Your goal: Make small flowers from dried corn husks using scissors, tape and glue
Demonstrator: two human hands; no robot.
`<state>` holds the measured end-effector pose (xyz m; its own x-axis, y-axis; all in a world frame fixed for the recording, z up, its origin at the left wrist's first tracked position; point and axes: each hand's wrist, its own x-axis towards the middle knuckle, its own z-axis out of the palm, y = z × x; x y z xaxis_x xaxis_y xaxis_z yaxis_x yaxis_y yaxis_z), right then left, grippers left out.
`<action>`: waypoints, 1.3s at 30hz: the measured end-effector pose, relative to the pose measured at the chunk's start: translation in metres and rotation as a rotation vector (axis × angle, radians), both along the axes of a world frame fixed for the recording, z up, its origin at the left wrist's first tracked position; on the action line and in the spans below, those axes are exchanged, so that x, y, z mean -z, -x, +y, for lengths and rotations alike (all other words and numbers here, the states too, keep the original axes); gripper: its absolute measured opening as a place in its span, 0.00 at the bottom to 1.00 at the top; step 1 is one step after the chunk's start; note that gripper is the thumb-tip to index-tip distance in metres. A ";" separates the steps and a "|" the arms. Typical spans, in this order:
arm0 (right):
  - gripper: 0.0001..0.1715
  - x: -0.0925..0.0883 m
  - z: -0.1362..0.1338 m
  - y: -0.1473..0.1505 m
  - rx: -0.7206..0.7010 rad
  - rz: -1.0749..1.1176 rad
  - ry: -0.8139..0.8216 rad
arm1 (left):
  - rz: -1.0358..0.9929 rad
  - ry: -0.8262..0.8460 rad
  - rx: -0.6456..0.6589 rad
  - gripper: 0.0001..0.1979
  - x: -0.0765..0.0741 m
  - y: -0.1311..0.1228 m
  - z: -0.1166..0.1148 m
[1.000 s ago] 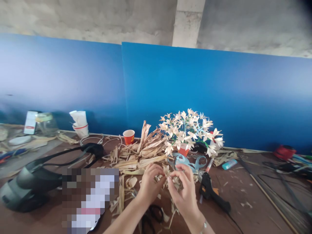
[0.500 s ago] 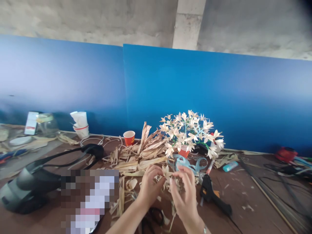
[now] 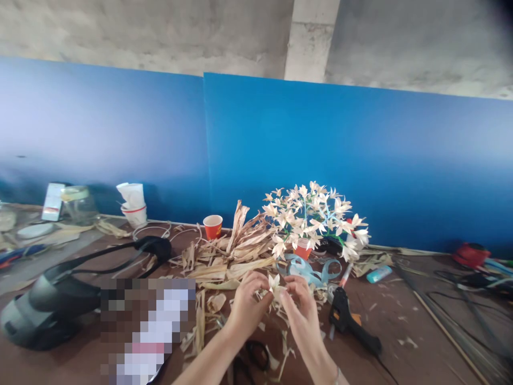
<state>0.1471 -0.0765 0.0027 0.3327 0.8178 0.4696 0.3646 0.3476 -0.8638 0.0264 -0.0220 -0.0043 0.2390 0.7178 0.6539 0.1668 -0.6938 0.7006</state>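
Between my two hands is a small cream corn-husk flower [image 3: 274,283] with pointed petals. My left hand [image 3: 249,302] pinches it from the left side, fingers curled. My right hand [image 3: 300,305] closes on its right side with thumb and fingertips. Just beyond stands a bunch of finished husk flowers [image 3: 315,214] on green stems in a red cup [image 3: 302,249]. Pale blue ribbon [image 3: 306,269] lies in loops in front of that cup. Under my wrists, partly covered, are black-handled scissors [image 3: 257,354] among husk scraps.
A black glue gun [image 3: 350,321] with a cord lies right of my hands. Dried corn husks [image 3: 244,246] are heaped behind them, beside an orange paper cup [image 3: 212,227]. At left sit a black headset-like device [image 3: 48,310] and a blurred-out white object [image 3: 156,337]. A turquoise packet [image 3: 379,274] lies at right.
My right hand has moved slightly left and its fingers have closed in on the flower. The flower now stands more upright between both hands.
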 end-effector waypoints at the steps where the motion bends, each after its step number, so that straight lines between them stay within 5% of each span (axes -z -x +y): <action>1: 0.10 0.001 0.001 -0.001 0.000 0.009 0.001 | -0.003 0.007 0.018 0.05 0.000 0.000 0.000; 24: 0.15 -0.001 0.003 -0.008 -0.109 0.271 0.120 | 0.012 0.175 0.212 0.04 -0.003 0.002 -0.004; 27: 0.11 -0.003 0.001 -0.011 -0.081 0.195 0.118 | 0.038 0.163 0.180 0.07 -0.002 0.002 -0.002; 33: 0.03 -0.009 -0.009 -0.007 0.062 -0.283 -0.151 | 0.123 0.025 -0.034 0.07 -0.005 0.002 -0.001; 39: 0.02 -0.005 -0.010 0.004 0.218 -0.520 -0.177 | 0.215 -0.075 -0.129 0.06 -0.005 0.001 -0.006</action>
